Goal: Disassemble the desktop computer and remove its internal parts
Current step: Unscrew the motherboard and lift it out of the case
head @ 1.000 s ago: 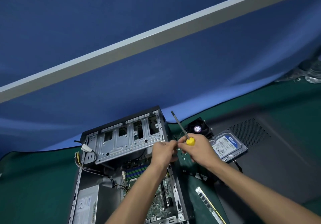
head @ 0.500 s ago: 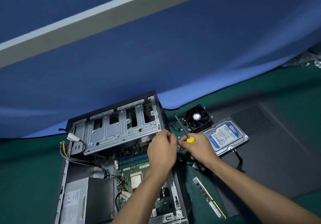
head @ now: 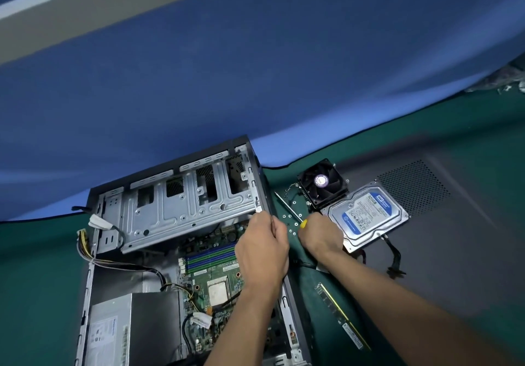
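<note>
The open desktop case lies on the green table. Inside are a silver drive cage, the green motherboard and a grey power supply. My left hand grips the case's right wall near the cage corner. My right hand, just right of the case, holds a yellow-handled screwdriver whose shaft points up and left. Several small screws lie on the mat under its tip.
A black cooler fan, a blue-labelled hard drive and a RAM stick lie to the right of the case. The dark side panel lies further right. A blue cloth hangs behind the table.
The view has tilted down. My left hand moved from the screwdriver to the case's right wall. My right hand lowered the screwdriver toward the mat beside the hard drive.
</note>
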Tool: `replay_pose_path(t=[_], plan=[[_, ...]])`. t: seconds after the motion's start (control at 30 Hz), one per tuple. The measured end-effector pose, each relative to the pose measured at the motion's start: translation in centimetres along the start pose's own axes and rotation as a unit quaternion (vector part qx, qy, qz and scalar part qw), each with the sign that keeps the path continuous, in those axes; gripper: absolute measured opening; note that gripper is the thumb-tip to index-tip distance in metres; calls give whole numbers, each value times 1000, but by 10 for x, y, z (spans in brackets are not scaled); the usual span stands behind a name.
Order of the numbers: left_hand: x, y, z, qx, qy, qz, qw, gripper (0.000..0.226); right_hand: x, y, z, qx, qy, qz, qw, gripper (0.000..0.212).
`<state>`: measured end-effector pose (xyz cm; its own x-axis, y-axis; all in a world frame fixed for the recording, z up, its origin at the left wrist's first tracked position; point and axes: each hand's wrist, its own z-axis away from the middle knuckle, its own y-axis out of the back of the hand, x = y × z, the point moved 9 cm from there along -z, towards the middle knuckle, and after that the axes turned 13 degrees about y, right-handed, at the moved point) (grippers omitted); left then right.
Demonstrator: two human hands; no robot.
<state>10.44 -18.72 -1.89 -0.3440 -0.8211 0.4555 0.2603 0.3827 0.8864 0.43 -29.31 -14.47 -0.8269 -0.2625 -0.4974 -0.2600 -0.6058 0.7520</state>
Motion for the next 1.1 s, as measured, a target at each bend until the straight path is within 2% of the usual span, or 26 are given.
replay_pose_path(t=[0.2, 0.37, 0.43, 0.5, 0.57, 0.63, 0.7, 0.77, 0.87, 0.97, 1.1], plan=[[1, -1, -2, -10, -10, 20, 1000, 48, -4, -3, -2, -16, 9, 34, 999, 12], [2, -1, -2, -8, -21, 23, 999, 49, -2, 6, 6, -37, 31, -42, 998, 12], [3, 0, -3, -8, -28, 21, 999, 45, -6, 15, 11, -47, 53, -100, 992, 13], [8, 5, 0, 1, -49, 15, 999, 29, -15, 30, 17, -47, 85, -145, 985, 17], [16, 14, 5, 23, -83, 3, 996, 15, -26, 46, 26, -52, 116, -134, 983, 22], [26, 19, 11, 35, -135, -18, 990, 45, -38, 57, 36, -71, 148, -82, 983, 20], [32, 25, 15, 51, -192, -54, 979, 52, -53, 65, 47, -89, 177, -10, 980, 22], [31, 32, 18, 78, -239, -75, 965, 35, -66, 70, 57, -107, 201, 42, 973, 21], [13, 47, 17, 100, -281, -5, 954, 11, -83, 70, 72, -163, 221, 49, 960, 15], [-15, 53, 9, 89, -276, 22, 957, 9, -102, 76, 83, -201, 227, 21, 953, 15], [-54, 44, -5, 38, -179, 56, 982, 18, -132, 89, 87, -172, 237, 59, 954, 15]])
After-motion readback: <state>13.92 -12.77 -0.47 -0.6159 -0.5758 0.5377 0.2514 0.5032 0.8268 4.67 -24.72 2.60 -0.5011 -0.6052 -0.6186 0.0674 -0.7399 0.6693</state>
